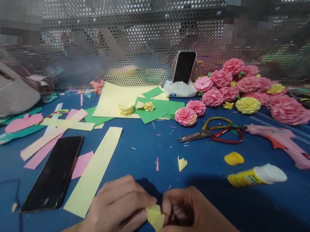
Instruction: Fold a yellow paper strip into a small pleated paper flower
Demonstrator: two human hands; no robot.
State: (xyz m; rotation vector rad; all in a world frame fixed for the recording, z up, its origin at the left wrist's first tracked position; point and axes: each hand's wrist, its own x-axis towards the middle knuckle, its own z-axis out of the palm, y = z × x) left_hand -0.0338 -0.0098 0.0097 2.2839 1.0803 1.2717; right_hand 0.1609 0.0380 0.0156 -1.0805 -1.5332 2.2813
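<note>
My left hand (pixel 116 211) and my right hand (pixel 184 219) meet at the near edge of the blue table (pixel 150 153). Both pinch a small folded piece of yellow paper (pixel 155 217) between thumbs and fingers. A long yellow paper strip (pixel 94 169) lies just left of my left hand, and a black phone (pixel 54 173) lies face up beside it. A small yellow paper scrap (pixel 182 163) sits a little beyond my hands.
Scissors (pixel 211 132), a pink glue gun (pixel 282 141), a glue stick (pixel 257 175) and its yellow cap (pixel 233 158) lie right. Pink and yellow paper flowers (pixel 245 89) pile at back right. Yellow and green sheets (pixel 128 101), a propped phone (pixel 184 67) and a perforated metal screen (pixel 126 26) stand behind.
</note>
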